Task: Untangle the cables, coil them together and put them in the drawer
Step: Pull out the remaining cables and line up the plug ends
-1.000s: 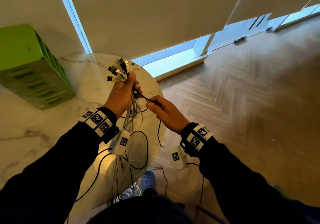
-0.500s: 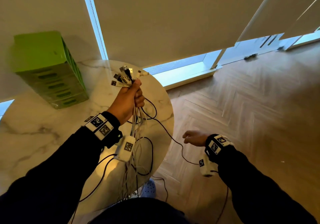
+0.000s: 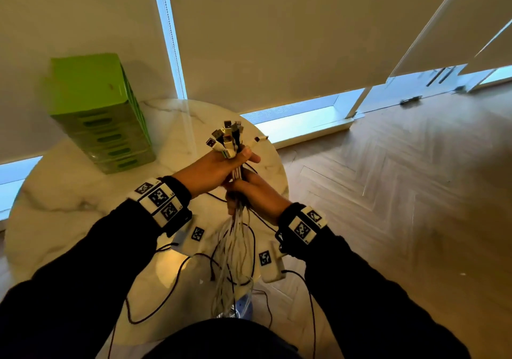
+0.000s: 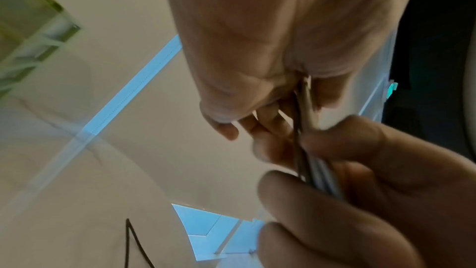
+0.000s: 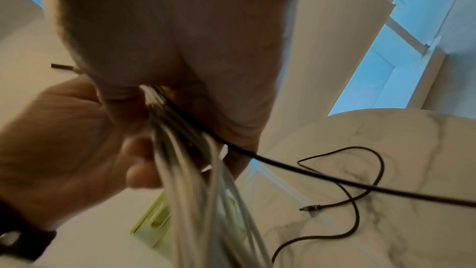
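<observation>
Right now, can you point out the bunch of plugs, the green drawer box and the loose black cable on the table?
bunch of plugs (image 3: 227,139), head view, on the connector ends.
green drawer box (image 3: 108,136), head view, on its drawer fronts.
loose black cable (image 5: 355,209), right wrist view, on its curve lying on the marble.

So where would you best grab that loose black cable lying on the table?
Probably pinch the black cable just behind its free plug, coming from above: it lies flat on the marble table, and the plug end is unburied, clear of both hands.
</observation>
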`<state>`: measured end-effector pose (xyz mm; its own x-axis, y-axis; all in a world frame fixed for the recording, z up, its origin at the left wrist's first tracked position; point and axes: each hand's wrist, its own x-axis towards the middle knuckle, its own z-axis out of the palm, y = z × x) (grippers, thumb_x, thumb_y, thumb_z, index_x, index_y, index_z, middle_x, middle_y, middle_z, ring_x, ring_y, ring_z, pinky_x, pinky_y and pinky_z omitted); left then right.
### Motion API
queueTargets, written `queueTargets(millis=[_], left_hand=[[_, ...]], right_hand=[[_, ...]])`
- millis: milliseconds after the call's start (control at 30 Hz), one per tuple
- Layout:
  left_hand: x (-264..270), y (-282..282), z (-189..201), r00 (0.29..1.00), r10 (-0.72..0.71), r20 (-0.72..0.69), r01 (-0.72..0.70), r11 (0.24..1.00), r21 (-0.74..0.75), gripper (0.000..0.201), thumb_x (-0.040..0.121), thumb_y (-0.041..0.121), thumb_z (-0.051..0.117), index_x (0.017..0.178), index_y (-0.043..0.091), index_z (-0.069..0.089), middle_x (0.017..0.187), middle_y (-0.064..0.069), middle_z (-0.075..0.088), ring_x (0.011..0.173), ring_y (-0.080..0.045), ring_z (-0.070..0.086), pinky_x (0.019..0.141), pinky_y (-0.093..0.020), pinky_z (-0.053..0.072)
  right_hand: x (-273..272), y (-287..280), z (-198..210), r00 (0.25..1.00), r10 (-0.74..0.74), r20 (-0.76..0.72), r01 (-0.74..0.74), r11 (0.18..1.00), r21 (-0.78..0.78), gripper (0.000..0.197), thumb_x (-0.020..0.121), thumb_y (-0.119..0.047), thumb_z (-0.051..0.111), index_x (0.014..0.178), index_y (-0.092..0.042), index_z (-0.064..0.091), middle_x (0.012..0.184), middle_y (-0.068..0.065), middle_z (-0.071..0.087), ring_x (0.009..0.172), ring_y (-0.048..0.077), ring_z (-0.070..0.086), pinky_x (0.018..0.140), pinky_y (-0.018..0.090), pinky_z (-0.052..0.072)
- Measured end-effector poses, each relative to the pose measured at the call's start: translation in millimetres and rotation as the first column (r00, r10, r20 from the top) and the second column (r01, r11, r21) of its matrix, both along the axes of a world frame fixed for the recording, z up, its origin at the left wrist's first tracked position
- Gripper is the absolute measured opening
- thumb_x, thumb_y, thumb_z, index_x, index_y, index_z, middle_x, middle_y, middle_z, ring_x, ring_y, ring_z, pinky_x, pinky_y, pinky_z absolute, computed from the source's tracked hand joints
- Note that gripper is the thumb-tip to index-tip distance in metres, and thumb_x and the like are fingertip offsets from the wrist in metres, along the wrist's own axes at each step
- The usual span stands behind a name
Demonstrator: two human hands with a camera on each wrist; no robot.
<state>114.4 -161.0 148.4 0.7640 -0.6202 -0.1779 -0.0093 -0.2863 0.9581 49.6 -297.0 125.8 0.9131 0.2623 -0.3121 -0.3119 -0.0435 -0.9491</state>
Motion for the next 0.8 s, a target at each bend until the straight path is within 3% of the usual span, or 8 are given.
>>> queueTargets(millis=[100,200,300,467,600,667,733,800], left_hand=[[7,24,-2,0.998,0.026,-0.061,-0.031,0.996,-0.086,0.025,0.095,0.037,0.061,0.107,0.021,0.075,0.121,0.003,0.073,0.122,-0.010,0.061,0.105,-0.035,0.043],[6,41,-4,0.986,0.005,-0.169,-0.050,0.963,-0.265,0.012,0.085,0.028,0.077,0.096,0.023,0.079,0.122,-0.015,0.071,0.118,-0.016,0.063,0.101,-0.031,0.046],[2,57,-6,0.989,0.060,-0.138,-0.109,0.918,-0.382,0.010,0.081,0.028,0.078,0.090,0.031,0.078,0.118,-0.005,0.072,0.117,-0.015,0.063,0.100,-0.030,0.047],[-3,78,-2,0.980,0.198,0.013,-0.187,0.942,-0.278,0.016,0.087,0.008,0.075,0.096,0.021,0.073,0.107,0.000,0.073,0.107,-0.007,0.067,0.092,-0.022,0.049],[-3,117,-5,0.956,0.293,-0.014,-0.281,0.902,-0.329,0.019,0.084,0.014,0.078,0.094,0.029,0.075,0.114,-0.008,0.073,0.120,-0.019,0.064,0.106,-0.036,0.044],[-7,139,-5,0.958,0.262,-0.120,-0.288,0.863,-0.416,0.031,0.084,0.020,0.076,0.114,0.024,0.071,0.122,-0.008,0.071,0.123,-0.021,0.063,0.106,-0.036,0.045],[-16,163,-12,0.943,0.185,-0.276,-0.302,0.823,-0.481,0.068,0.077,0.034,0.084,0.135,0.012,0.056,0.132,-0.010,0.066,0.120,-0.021,0.064,0.095,-0.031,0.051],[-30,185,-24,0.924,0.127,-0.361,-0.307,0.810,-0.500,0.098,0.064,0.043,0.092,0.140,0.001,0.047,0.125,-0.015,0.065,0.102,-0.023,0.068,0.081,-0.030,0.054]], right_hand=[[-4,17,4,0.991,0.108,-0.083,-0.098,0.988,0.118,0.013,0.094,-0.006,0.040,0.083,-0.013,0.043,0.059,0.004,0.029,0.049,0.017,0.030,0.052,0.032,0.030],[-6,30,12,0.966,0.243,-0.088,-0.224,0.957,0.187,0.020,0.090,-0.006,0.035,0.073,-0.018,0.035,0.058,0.002,0.017,0.047,0.015,0.015,0.050,0.032,0.018],[-4,48,11,0.962,0.241,-0.130,-0.224,0.965,0.133,0.020,0.090,-0.012,0.038,0.072,-0.019,0.033,0.056,0.002,0.019,0.048,0.016,0.015,0.053,0.036,0.018],[16,84,7,0.984,0.158,-0.077,-0.175,0.922,-0.346,0.020,0.099,-0.020,0.042,0.080,-0.014,0.044,0.066,0.004,0.046,0.056,0.019,0.046,0.065,0.038,0.041],[25,117,14,0.972,0.162,-0.169,-0.194,0.962,-0.191,0.022,0.097,-0.017,0.045,0.076,-0.017,0.038,0.060,-0.001,0.034,0.053,0.016,0.033,0.058,0.034,0.031],[26,134,23,0.968,0.184,-0.168,-0.205,0.972,-0.113,0.024,0.095,-0.016,0.044,0.073,-0.020,0.034,0.061,-0.002,0.026,0.053,0.014,0.026,0.056,0.033,0.026],[26,154,34,0.965,0.222,-0.140,-0.232,0.971,-0.061,0.026,0.095,-0.018,0.040,0.070,-0.021,0.034,0.059,-0.004,0.025,0.051,0.012,0.026,0.055,0.031,0.026],[28,172,47,0.962,0.242,-0.128,-0.244,0.970,-0.004,0.030,0.098,-0.016,0.037,0.069,-0.019,0.040,0.053,-0.005,0.032,0.048,0.010,0.032,0.055,0.029,0.031]])
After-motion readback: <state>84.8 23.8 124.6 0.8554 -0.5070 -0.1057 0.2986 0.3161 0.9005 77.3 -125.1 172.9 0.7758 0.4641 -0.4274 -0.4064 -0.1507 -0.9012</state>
